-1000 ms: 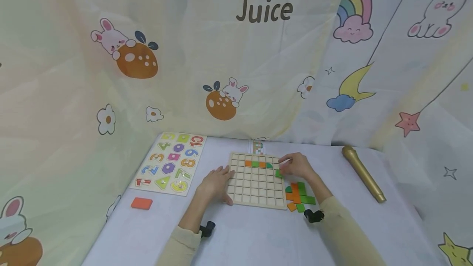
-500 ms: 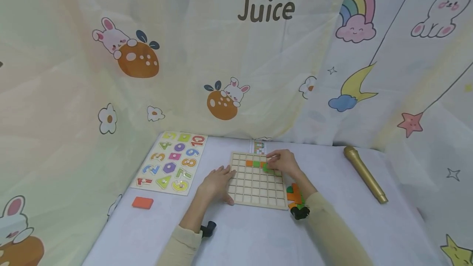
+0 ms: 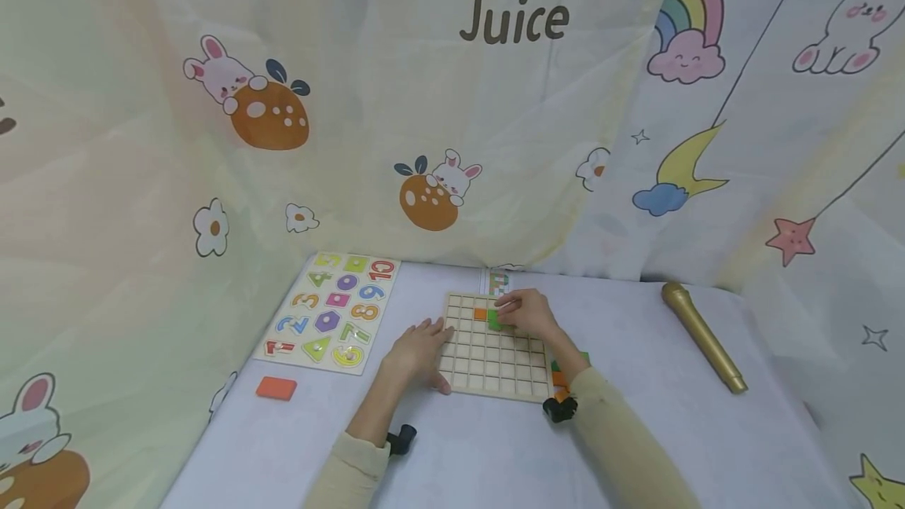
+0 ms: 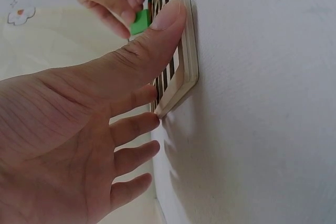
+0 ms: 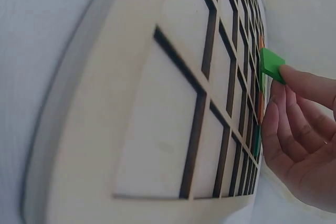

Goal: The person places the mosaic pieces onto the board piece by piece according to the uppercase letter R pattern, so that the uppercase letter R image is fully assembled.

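Observation:
A wooden grid board (image 3: 488, 368) lies on the white-covered table. My left hand (image 3: 415, 353) rests at its left edge; the left wrist view shows the thumb (image 4: 167, 17) over the edge and the fingers fairly straight. With thumb and fingers, my right hand (image 3: 530, 313) pinches a green square tile (image 5: 272, 64) over the board's upper rows. The right wrist view shows this tile tilted, close above a row of tiles in the grid. An orange tile (image 3: 480, 314) in that row shows left of the held one; my right hand hides the rest in the head view.
Loose green and orange tiles (image 3: 559, 378) lie right of the board, partly hidden by my right forearm. A patterned card (image 3: 499, 283) is behind it. A number-and-shape puzzle (image 3: 327, 321) and a red-orange block (image 3: 276, 388) lie left. A gold microphone (image 3: 703, 338) lies right.
My right hand has moved left from the board's right edge, carrying the green tile over the row of tiles. The left hand stays at the board's left edge.

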The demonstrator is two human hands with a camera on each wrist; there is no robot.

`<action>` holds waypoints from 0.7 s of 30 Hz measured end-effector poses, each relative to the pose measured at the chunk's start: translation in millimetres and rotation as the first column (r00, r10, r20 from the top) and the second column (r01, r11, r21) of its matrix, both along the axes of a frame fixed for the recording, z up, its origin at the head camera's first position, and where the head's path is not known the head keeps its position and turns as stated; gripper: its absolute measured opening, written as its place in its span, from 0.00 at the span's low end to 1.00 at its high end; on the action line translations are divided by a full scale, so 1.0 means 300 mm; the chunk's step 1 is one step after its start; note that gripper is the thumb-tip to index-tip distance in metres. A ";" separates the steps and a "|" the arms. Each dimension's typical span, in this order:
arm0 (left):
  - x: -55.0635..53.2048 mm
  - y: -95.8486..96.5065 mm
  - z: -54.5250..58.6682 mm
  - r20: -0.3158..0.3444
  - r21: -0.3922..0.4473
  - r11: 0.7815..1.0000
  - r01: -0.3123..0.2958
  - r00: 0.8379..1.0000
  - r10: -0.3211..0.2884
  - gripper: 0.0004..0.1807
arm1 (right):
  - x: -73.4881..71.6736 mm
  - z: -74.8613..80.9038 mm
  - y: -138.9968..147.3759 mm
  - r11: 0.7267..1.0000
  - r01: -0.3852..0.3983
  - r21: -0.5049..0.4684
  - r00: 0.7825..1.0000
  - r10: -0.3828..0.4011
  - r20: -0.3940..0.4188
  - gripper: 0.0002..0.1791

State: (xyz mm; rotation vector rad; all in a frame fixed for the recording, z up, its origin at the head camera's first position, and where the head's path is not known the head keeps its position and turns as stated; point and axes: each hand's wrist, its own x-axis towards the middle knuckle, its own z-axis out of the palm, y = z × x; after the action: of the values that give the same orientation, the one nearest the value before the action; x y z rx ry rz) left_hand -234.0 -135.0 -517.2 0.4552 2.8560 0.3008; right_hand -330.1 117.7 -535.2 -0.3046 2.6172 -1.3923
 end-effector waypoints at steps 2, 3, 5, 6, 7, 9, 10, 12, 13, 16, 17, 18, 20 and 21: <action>-0.002 0.002 -0.001 -0.002 -0.004 1.000 -0.002 1.000 0.002 0.64 | 0.000 -0.001 -0.011 1.000 -0.005 -0.003 1.000 0.005 -0.002 0.15; -0.003 0.003 -0.002 -0.004 -0.007 1.000 -0.003 1.000 0.003 0.64 | 0.001 -0.003 -0.016 1.000 -0.012 0.000 1.000 0.012 -0.008 0.15; -0.005 0.005 -0.004 -0.008 -0.014 1.000 -0.004 1.000 0.004 0.64 | 0.003 -0.005 -0.027 1.000 -0.028 -0.009 1.000 0.028 -0.010 0.15; -0.006 0.005 -0.005 -0.008 -0.019 1.000 -0.004 1.000 0.004 0.64 | 0.005 -0.006 -0.032 0.999 -0.037 -0.013 0.999 0.037 -0.010 0.15; -0.007 0.005 -0.006 -0.009 -0.024 1.000 -0.004 1.000 0.003 0.64 | 0.006 -0.007 -0.037 0.999 -0.046 -0.019 0.999 0.046 -0.011 0.15; -0.007 0.004 -0.008 -0.009 -0.028 1.000 -0.003 1.000 0.003 0.64 | 0.006 -0.011 -0.048 0.998 -0.058 -0.016 0.998 0.058 -0.023 0.15; -0.007 0.003 -0.009 -0.007 -0.029 1.000 -0.003 1.000 0.003 0.64 | 0.005 -0.014 -0.053 0.998 -0.061 -0.014 0.998 0.060 -0.027 0.15; -0.007 0.002 -0.009 -0.006 -0.028 1.000 -0.001 1.000 0.001 0.64 | 0.003 -0.017 -0.064 0.998 -0.059 0.003 0.997 0.059 -0.042 0.14; -0.007 0.002 -0.010 -0.006 -0.028 1.000 0.000 1.000 0.000 0.64 | 0.001 -0.020 -0.069 0.998 -0.059 0.013 0.997 0.060 -0.051 0.14; -0.008 0.001 -0.009 -0.006 -0.030 1.000 0.004 1.000 -0.004 0.64 | 0.002 -0.018 -0.083 0.998 -0.056 0.025 0.997 0.057 -0.054 0.13; -0.008 0.001 -0.009 -0.006 -0.029 1.000 0.005 1.000 -0.005 0.64 | 0.002 -0.016 -0.088 0.998 -0.054 0.029 0.997 0.055 -0.050 0.13; -0.008 0.001 -0.009 -0.006 -0.029 1.000 0.006 1.000 -0.006 0.64 | 0.004 -0.014 -0.092 0.998 -0.053 0.031 0.998 0.054 -0.045 0.13; -0.007 0.001 -0.007 -0.007 -0.026 1.000 0.007 1.000 -0.007 0.64 | 0.008 -0.009 -0.098 0.998 -0.047 0.032 0.998 0.048 -0.038 0.12; -0.006 0.001 -0.006 -0.006 -0.024 1.000 0.006 1.000 -0.006 0.64 | 0.007 -0.010 -0.100 0.999 -0.043 0.034 0.998 0.044 -0.037 0.12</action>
State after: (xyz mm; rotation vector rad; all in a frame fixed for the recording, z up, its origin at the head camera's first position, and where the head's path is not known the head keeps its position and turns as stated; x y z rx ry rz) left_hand -235.9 -134.6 -519.1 0.4612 2.8605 0.2640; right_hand -327.9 87.7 -538.3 -0.3849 2.6447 -1.3408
